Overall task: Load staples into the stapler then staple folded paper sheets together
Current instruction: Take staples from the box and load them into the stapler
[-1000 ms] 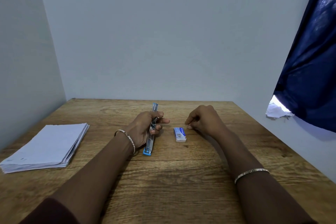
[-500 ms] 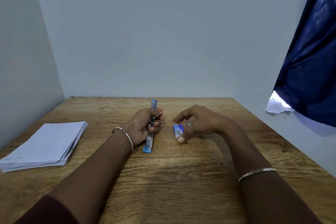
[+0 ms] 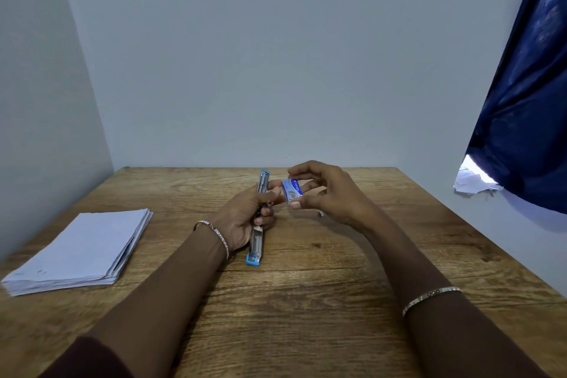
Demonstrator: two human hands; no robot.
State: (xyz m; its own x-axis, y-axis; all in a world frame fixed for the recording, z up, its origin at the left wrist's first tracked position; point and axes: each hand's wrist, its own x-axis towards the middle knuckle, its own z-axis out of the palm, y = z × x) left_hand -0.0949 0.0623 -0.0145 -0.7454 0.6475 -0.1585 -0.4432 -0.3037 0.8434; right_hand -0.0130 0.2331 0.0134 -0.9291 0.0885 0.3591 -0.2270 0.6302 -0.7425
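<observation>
Staple box (image 3: 292,190) is off the tabletop (image 3: 306,301) now, where it lay a moment ago under the right hand (image 3: 331,193). That hand pinches it between thumb and fingertips, just beside the left thumb. The left hand (image 3: 242,218) curls its fingers round the middle of the stapler (image 3: 256,242), which lies opened out flat. Loading looks about to begin, though the box appears unopened. The stack of folded paper sheets (image 3: 82,250) waits untouched, well left of the left hand. A dark blue curtain (image 3: 527,101) hangs far right of the right hand; nothing blocks the way.
</observation>
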